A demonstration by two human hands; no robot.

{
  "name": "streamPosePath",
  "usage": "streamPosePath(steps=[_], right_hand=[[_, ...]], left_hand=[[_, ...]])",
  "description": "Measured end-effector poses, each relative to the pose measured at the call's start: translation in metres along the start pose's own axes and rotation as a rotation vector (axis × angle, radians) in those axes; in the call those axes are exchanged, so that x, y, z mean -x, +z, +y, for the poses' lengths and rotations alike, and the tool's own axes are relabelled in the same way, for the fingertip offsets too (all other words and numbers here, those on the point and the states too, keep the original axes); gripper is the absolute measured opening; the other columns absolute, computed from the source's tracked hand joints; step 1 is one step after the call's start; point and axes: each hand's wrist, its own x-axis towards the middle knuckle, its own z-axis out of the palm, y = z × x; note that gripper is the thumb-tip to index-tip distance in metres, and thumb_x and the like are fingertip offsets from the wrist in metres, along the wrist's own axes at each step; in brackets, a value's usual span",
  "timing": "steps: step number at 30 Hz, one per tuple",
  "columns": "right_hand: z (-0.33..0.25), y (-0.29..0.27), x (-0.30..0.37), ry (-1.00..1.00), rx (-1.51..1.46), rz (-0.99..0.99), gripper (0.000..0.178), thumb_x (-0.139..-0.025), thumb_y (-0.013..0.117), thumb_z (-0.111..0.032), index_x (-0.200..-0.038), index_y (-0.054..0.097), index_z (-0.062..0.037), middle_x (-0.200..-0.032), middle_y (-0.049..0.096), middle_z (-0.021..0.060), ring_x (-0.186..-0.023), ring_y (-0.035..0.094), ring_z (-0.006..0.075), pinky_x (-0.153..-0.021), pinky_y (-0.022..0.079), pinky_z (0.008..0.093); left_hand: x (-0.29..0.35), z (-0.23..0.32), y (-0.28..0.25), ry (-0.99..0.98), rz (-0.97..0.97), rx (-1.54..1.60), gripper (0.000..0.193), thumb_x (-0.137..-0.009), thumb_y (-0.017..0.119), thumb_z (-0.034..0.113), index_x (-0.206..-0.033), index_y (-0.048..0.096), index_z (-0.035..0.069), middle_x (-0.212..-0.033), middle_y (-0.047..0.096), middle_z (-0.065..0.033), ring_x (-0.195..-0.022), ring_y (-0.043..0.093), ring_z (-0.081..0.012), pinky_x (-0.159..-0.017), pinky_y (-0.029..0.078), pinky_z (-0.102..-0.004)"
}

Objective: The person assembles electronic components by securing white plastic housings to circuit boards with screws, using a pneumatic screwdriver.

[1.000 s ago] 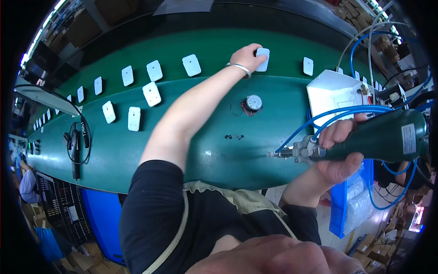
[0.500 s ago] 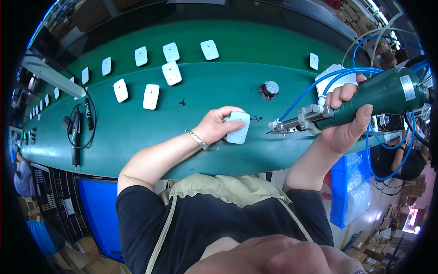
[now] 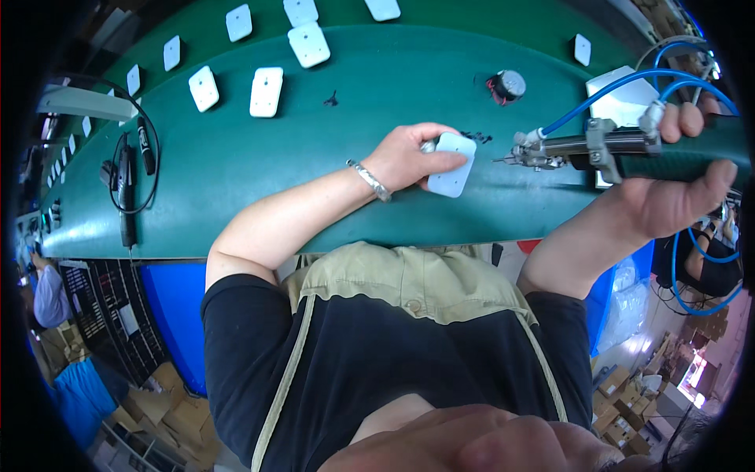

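My left hand (image 3: 409, 160) pinches a white plate (image 3: 451, 175) with rounded corners and small holes, thumb on top, just above the green bench. The fingers beneath it are partly hidden. In my right hand (image 3: 668, 197) is a green power screwdriver (image 3: 680, 160) with a metal nose and blue air hoses, lying almost level. Its thin tip points left at the plate, a short gap away. Small dark screws (image 3: 476, 137) lie scattered just behind the plate.
Beyond my hands stands a round black motor-like part (image 3: 506, 86) with red wires. More white plates (image 3: 267, 92) lie at the far left and back. A corded pen-shaped tool (image 3: 126, 193) and a black marker (image 3: 145, 146) rest at left. A white box (image 3: 621, 98) sits behind the screwdriver.
The whole view has shifted, so the bench sits higher in the picture. The screwdriver has become more level and its tip is slightly closer to the plate, which has tilted a little.
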Motion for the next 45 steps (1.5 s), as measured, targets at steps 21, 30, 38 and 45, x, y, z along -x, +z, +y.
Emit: streamPosePath(steps=[21,30,38,45], right_hand=[[0.018,-0.025,0.007,0.061,-0.065,0.023,0.055,-0.08,0.058,-0.039,-0.112,0.038,0.0006,-0.088,0.05,0.0088,-0.074,0.048,0.0171,-0.069,0.041,0.0309],[0.025,0.001,0.005,0.058,-0.078,-0.009,0.055,-0.078,0.061,-0.037,-0.111,0.038,-0.0001,-0.087,0.047,0.0081,-0.075,0.046,0.0164,-0.069,0.041,0.0298],[0.03,0.032,0.008,-0.07,0.109,-0.02,0.058,-0.076,0.063,-0.041,-0.112,0.039,-0.0018,-0.083,0.048,0.0055,-0.068,0.046,0.0149,-0.062,0.041,0.029],[0.028,0.04,0.002,-0.097,0.107,0.175,0.06,-0.082,0.059,-0.036,-0.12,0.034,0.0018,-0.079,0.052,0.0081,-0.065,0.053,0.0163,-0.056,0.045,0.0295]], left_hand=[[-0.002,-0.008,0.01,0.066,0.01,-0.04,0.027,-0.073,0.069,0.021,-0.095,0.061,0.006,-0.074,0.063,-0.0022,-0.058,0.059,-0.0069,-0.044,0.047,-0.0197],[0.0,0.002,0.011,0.018,0.008,-0.025,0.027,-0.073,0.069,0.021,-0.095,0.061,0.006,-0.074,0.062,-0.0021,-0.058,0.058,-0.0064,-0.043,0.046,-0.0196],[0.001,0.009,0.012,-0.015,0.019,-0.055,0.018,-0.077,0.067,0.014,-0.092,0.06,0.007,-0.07,0.059,0.0024,-0.057,0.053,-0.0037,-0.044,0.041,-0.0183],[0.0,0.007,-0.015,0.03,-0.016,-0.246,0.03,-0.074,0.069,0.023,-0.098,0.06,0.008,-0.076,0.061,-0.0029,-0.062,0.058,-0.009,-0.051,0.048,-0.0235]])
